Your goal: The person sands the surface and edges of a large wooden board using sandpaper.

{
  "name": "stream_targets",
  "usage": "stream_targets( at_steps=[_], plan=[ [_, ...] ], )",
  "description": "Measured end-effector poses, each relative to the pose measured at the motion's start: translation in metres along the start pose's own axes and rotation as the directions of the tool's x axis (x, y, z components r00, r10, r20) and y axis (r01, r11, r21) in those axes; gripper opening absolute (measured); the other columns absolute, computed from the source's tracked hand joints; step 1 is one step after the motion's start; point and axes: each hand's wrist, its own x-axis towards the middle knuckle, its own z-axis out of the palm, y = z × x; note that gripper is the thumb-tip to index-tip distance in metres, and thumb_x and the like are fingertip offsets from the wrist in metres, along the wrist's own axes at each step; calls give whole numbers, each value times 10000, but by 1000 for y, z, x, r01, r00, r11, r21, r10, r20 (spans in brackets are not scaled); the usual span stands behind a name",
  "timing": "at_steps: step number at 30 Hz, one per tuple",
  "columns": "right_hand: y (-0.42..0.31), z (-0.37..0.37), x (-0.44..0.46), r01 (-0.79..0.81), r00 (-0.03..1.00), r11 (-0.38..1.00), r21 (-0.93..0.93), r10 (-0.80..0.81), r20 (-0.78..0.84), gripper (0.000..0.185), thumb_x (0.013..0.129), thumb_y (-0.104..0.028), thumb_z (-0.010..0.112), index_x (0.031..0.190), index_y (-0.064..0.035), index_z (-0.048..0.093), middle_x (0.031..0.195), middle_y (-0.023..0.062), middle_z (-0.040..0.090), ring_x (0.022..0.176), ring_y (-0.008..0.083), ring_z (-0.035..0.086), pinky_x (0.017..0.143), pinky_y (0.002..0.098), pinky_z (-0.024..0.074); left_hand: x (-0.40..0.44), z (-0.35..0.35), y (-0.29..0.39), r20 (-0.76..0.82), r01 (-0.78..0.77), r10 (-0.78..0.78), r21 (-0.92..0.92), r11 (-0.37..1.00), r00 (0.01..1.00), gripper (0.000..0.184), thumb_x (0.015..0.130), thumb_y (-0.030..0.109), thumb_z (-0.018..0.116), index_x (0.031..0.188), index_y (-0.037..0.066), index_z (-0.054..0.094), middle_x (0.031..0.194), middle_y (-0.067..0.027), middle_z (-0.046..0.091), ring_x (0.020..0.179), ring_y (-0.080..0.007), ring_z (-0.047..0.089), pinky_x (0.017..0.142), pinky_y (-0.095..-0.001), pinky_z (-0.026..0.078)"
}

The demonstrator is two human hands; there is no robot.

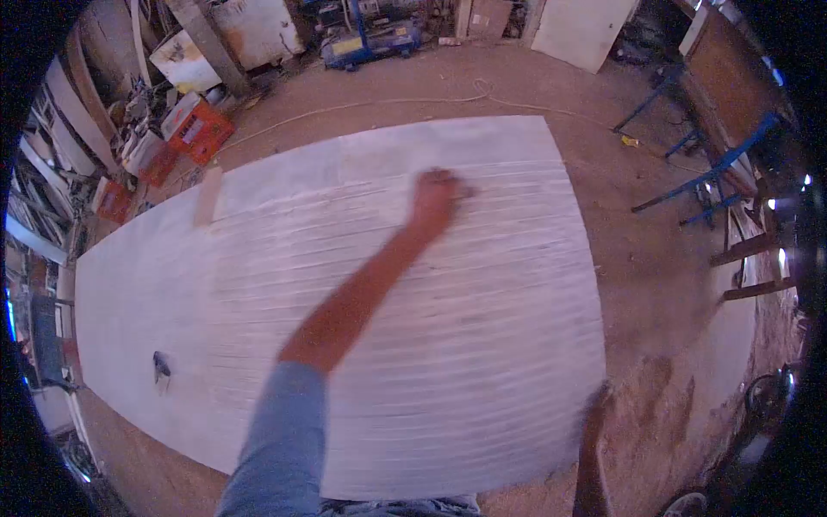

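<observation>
A large white board point(284, 302) with rows of pale ridged streaks fills the middle of the head view. My left hand point(435, 202), at the end of a blue sleeve, is over its far part with the fingers curled closed. Motion blurs the fingertips, and whatever they hold cannot be made out. By the board's right edge is my right hand point(594, 403), dark and smeared, its fingers unclear. A small dark object point(161, 366) lies on the board's left part. Across the far left edge rests a short tan strip point(208, 196).
Orange crates point(198, 129) and leaning boards stand at the left. A pale cable point(362, 105) runs along the floor behind the board. Blue metal trestle legs point(732, 168) stand at the right. A blue wheeled base point(370, 47) is at the back.
</observation>
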Motion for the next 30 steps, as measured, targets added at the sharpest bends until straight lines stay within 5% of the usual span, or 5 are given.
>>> stream_targets(
  at_steps=[10, 17, 19, 21, 30],
  plan=[
    [-21, 42, 10, -59, 998, 989, 135, 58, 13, 548, 986, -345, 318, 1424, -24, 249, 1486, 119, 238, 1331, 249, 286, 1088, 394, 238, -31, -31, -42, -8, -34, 33, -67, 997, 999, 363, 707, 100, 582, 1022, 257, 670, 983, -85, 607, 1007, -300, 539, 937, -497, 364],
    [-20, 64, 8, -64, 998, 970, 233, 62, 17, 556, 985, -340, 307, 1436, -28, 215, 1499, 112, 208, 1349, 248, 250, 1103, 403, 202, -276, -278, -260, 15, 528, -615, 496, 689, 788, 159, 754, 91, 637, 881, 160, 703, 851, -66, 660, 866, -292, 590, 848, -414, 426],
    [-12, 68, 10, -88, 996, 946, 311, 80, 39, 555, 984, -331, 308, 1437, -26, 207, 1501, 113, 202, 1353, 248, 240, 1107, 406, 190, -251, -270, -228, -82, 710, -705, 103, 697, 705, 177, 724, 66, 634, 862, 153, 703, 865, -74, 661, 860, -280, 593, 828, -425, 438],
    [0, 71, 11, -135, 990, 886, 444, 107, 87, 555, 983, -323, 308, 1438, -25, 199, 1502, 115, 196, 1357, 249, 230, 1111, 409, 179, -210, -225, -209, -137, 123, -81, 332, 935, 987, 221, 673, 53, 642, 862, 147, 704, 876, -70, 665, 864, -276, 593, 818, -416, 438],
    [36, 49, 26, -344, 933, 291, 893, 213, 290, 556, 977, -285, 309, 1442, -19, 163, 1507, 122, 171, 1376, 252, 184, 1128, 422, 125, -15, -50, -23, 56, 257, -261, 76, 963, 964, 357, 704, 53, 569, 969, 260, 689, 1022, -74, 637, 1039, -293, 534, 886, -467, 387]
  ],
)
